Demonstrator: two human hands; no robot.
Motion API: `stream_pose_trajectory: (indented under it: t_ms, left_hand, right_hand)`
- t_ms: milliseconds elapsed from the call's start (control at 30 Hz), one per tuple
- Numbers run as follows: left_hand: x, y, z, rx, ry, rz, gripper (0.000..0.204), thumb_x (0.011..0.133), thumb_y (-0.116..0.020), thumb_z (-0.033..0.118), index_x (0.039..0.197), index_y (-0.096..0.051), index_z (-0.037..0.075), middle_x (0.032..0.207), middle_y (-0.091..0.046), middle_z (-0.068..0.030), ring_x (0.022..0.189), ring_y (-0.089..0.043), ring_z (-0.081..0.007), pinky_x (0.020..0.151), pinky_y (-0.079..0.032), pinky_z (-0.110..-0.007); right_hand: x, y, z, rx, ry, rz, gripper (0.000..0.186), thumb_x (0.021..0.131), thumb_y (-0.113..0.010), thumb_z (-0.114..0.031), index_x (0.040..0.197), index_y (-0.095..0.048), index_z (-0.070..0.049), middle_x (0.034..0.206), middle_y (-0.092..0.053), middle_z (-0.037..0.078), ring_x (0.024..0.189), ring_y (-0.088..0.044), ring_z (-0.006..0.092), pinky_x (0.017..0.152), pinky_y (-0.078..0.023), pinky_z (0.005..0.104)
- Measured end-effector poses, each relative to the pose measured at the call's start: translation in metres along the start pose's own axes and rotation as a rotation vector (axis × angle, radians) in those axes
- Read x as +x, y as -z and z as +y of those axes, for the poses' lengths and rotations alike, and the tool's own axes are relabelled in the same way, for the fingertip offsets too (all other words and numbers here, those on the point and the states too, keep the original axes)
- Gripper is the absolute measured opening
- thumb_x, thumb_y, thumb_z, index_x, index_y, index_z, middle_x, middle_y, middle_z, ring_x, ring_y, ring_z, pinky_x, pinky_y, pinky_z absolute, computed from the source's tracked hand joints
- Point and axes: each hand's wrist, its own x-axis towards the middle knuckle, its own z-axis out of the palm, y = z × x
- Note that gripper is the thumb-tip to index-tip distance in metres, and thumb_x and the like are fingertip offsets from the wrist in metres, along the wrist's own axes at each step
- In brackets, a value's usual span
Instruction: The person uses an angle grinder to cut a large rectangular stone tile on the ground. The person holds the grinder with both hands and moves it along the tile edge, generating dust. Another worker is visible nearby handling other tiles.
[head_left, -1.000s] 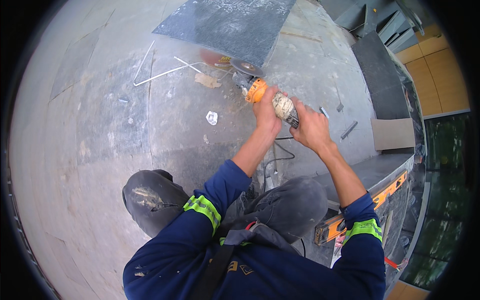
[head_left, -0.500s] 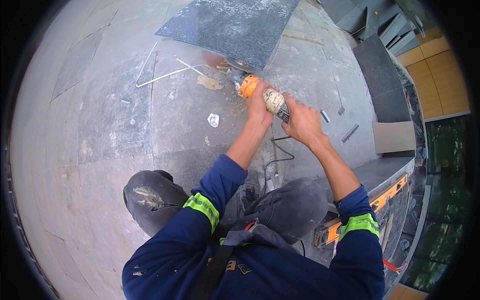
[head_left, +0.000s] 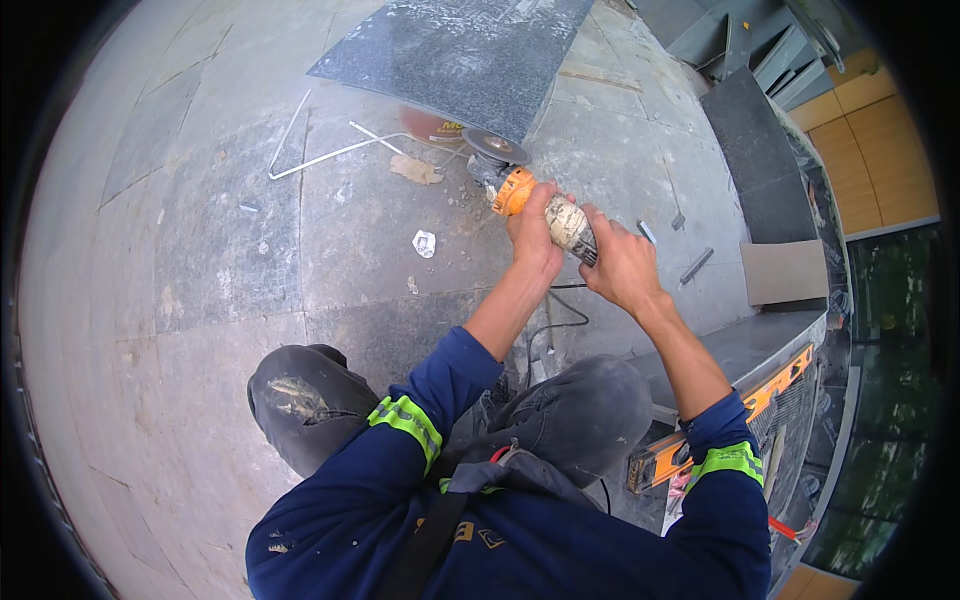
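Both my hands are closed round an angle grinder point(head_left: 566, 222) with an orange collar and a pale, worn body. My left hand point(head_left: 537, 232) grips it just behind the collar. Further back, my right hand point(head_left: 622, 262) wraps the dark rear end. At the front, the grinder's disc point(head_left: 496, 147) shows whole, close to the near corner of a dark grey stone slab point(head_left: 455, 65). Whether disc and slab touch I cannot tell. Under the slab, a red round container point(head_left: 430, 124) is partly hidden. A black cord point(head_left: 560, 322) trails below my hands.
A bent white strip point(head_left: 322, 160) and a crumpled white scrap point(head_left: 424, 243) lie on the floor to the left. Small offcuts point(head_left: 697, 266) lie right of my hands. An orange spirit level point(head_left: 664, 464) is beside my right knee. Dark slabs point(head_left: 765, 160) line the right side.
Both hands have drawn the grinder slightly back and to the right. Its disc, partly under the slab's edge before, now shows in full. The slab has barely moved.
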Motion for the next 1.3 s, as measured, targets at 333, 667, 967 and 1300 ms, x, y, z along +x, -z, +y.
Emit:
stream_pose_trajectory:
  t_ms: [333,667,967,1300]
  left_hand:
    - [0.009,0.005,0.000,-0.010,-0.001,-0.013,0.020,0.096,-0.077,0.014,0.108,-0.064,0.005,0.093,-0.071,-0.0093,0.087,-0.075,-0.0230,0.077,-0.065,-0.041]
    - [0.031,0.013,0.013,-0.023,0.035,-0.063,0.020,0.094,-0.078,0.010,0.107,-0.064,0.005,0.091,-0.070,-0.0092,0.082,-0.076,-0.0244,0.073,-0.065,-0.041]
    - [0.016,0.004,0.012,-0.049,0.015,-0.020,0.023,0.095,-0.081,0.011,0.110,-0.065,0.005,0.091,-0.070,-0.0090,0.081,-0.075,-0.0248,0.072,-0.065,-0.041]
    - [0.009,0.005,0.000,-0.061,0.038,-0.018,0.027,0.093,-0.077,0.006,0.116,-0.067,-0.001,0.096,-0.069,-0.0098,0.083,-0.075,-0.0245,0.073,-0.066,-0.041]
  right_hand:
    - [0.003,0.001,-0.005,0.000,-0.019,-0.002,0.083,0.078,-0.085,-0.016,0.153,-0.049,-0.011,0.108,-0.078,0.024,0.096,-0.076,0.0471,0.083,-0.061,0.0580]
    - [0.016,-0.008,-0.010,0.011,-0.002,0.012,0.083,0.078,-0.085,-0.016,0.152,-0.049,-0.010,0.108,-0.077,0.023,0.096,-0.076,0.0472,0.083,-0.061,0.0579]
    - [0.012,-0.005,-0.013,-0.021,-0.039,-0.001,0.083,0.077,-0.086,-0.016,0.152,-0.050,-0.011,0.110,-0.076,0.024,0.096,-0.076,0.0469,0.083,-0.061,0.0572]
    - [-0.001,0.001,-0.008,-0.032,-0.047,-0.009,0.084,0.078,-0.086,-0.017,0.153,-0.049,-0.011,0.109,-0.076,0.022,0.096,-0.076,0.0461,0.083,-0.061,0.0570]
